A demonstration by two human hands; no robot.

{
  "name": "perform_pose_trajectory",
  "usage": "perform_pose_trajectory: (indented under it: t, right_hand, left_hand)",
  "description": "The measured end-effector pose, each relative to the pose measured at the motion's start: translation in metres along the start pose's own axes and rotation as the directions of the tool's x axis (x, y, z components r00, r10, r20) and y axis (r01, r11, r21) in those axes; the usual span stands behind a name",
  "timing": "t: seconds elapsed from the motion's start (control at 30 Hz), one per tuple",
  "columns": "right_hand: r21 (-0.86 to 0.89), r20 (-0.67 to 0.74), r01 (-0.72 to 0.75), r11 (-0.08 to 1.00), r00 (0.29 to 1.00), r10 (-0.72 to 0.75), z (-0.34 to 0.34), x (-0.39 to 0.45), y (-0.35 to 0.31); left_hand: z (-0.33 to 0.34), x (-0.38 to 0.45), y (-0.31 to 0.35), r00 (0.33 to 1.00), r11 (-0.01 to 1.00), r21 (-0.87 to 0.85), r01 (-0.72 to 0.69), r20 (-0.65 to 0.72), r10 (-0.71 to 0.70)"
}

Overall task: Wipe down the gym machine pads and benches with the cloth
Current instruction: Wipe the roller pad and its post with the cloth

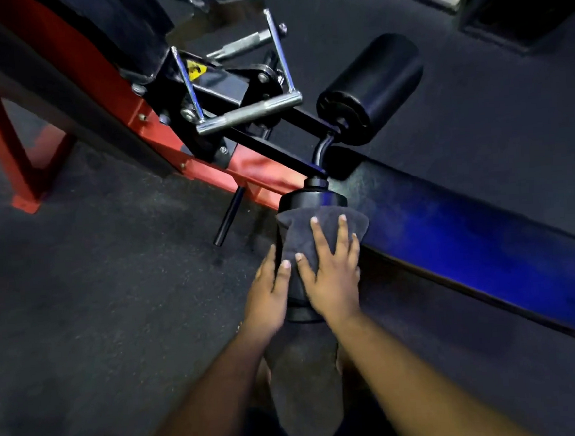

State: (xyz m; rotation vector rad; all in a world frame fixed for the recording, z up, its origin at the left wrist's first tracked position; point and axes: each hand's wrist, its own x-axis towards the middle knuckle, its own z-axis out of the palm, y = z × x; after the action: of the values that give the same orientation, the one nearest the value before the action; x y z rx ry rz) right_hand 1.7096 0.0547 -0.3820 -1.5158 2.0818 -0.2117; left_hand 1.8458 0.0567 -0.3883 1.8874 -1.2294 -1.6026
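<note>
Head view. Right hand (pixel 332 276) pressing flat, fingers spread, on dark grey cloth (pixel 309 236) draped over near roller pad (pixel 307 201). Left hand (pixel 267 292) cupping the pad's left side, fingers relaxed, thumb touching the cloth. Lying just right: long padded bench (pixel 485 248). Standing beyond: second roller pad (pixel 372 89). Opening left: bare rubber floor (pixel 96 282).

yellow warning sticker (pixel 196 70), txt unreadable

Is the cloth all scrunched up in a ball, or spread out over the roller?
Spread out. The grey cloth drapes over the near roller pad, with the right hand flat on it and the left hand beside it.
</note>
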Motion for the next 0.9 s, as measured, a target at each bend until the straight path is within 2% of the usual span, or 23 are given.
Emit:
perform_pose_trajectory:
  t: [0.13,0.27,0.33,0.43,0.53,0.63,0.7,0.77,0.9]
  right_hand:
    - [-0.029,0.029,0.013,0.999,0.999,-0.013,-0.005,0.000,0.003]
    - [-0.054,0.037,-0.050,0.997,0.998,0.052,-0.010,0.056,-0.032]
    - [-0.093,0.019,-0.008,0.996,1.000,0.010,-0.009,0.059,-0.034]
    - [-0.107,0.000,0.117,0.987,0.993,-0.118,-0.004,0.018,-0.010]
    - [-0.070,0.039,0.145,0.987,0.989,-0.142,0.004,-0.022,0.009]
    - [-0.003,-0.002,0.090,0.996,0.996,-0.090,-0.002,0.030,-0.009]
    - [-0.040,-0.017,0.085,0.996,0.996,-0.086,-0.016,0.081,-0.031]
    - [-0.068,-0.037,0.086,0.994,0.995,-0.089,-0.021,0.095,-0.032]
    - [-0.015,-0.075,0.179,0.984,0.981,-0.180,-0.003,0.007,0.004]
  left_hand:
    - [0.002,-0.011,0.001,1.000,0.991,-0.134,0.025,0.015,-0.023]
    - [0.000,-0.005,0.007,1.000,0.994,-0.110,0.003,0.019,0.000]
    - [-0.001,-0.002,0.010,1.000,0.994,-0.107,0.000,0.010,0.001]
    - [-0.006,-0.001,0.011,1.000,0.985,-0.174,0.014,0.015,-0.011]
    - [-0.008,-0.006,0.009,0.999,0.991,-0.130,0.032,0.043,-0.027]
    - [-0.007,-0.008,0.008,0.997,0.997,-0.077,0.030,0.076,-0.024]
    - [-0.006,-0.006,0.007,0.995,0.997,-0.071,0.006,0.099,0.001]
    - [-0.003,-0.004,0.006,0.994,0.997,-0.078,0.025,0.111,-0.016]
    - [0.001,-0.009,0.008,0.995,0.995,-0.095,0.008,0.096,0.001]
